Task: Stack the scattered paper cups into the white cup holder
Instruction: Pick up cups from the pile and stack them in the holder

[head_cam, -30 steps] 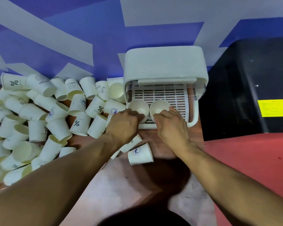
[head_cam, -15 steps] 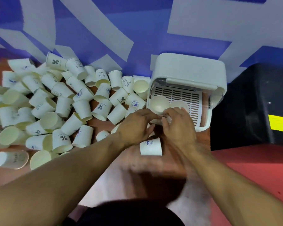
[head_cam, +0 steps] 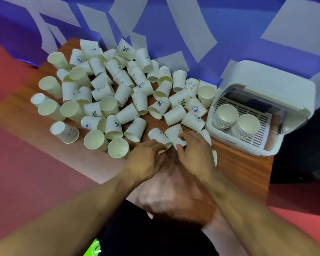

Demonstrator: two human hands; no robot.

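The white plastic cup holder (head_cam: 262,100), a box with a rounded hood and a slotted tray floor, sits to the right of both hands and farther away, at the right end of the brown wooden table (head_cam: 244,169). Two nested stacks of cream paper cups stand side by side on its tray, mouths up: the left stack (head_cam: 224,116) and the right stack (head_cam: 247,125), touching or nearly so.

Just left of the holder, the scattered white paper cups (head_cam: 118,100) spread across the table, most lying on their sides, a few upright with open mouths showing; some carry a percent sign or small blue prints. The pile reaches from right beside the holder to well left of the hands and back to the blue and white wall (head_cam: 174,24).

At the near edge of the pile, the right hand (head_cam: 194,152) has its fingers curled around one fallen white cup (head_cam: 175,134), thumb below and fingertips on its side. The left hand (head_cam: 146,161) lies just beside it, fingers bent toward a neighbouring tipped cup (head_cam: 158,135); motion blur hides whether it grips that cup. The two hands are close together, nearly touching. Red floor (head_cam: 26,182) lies to the left of the left forearm.
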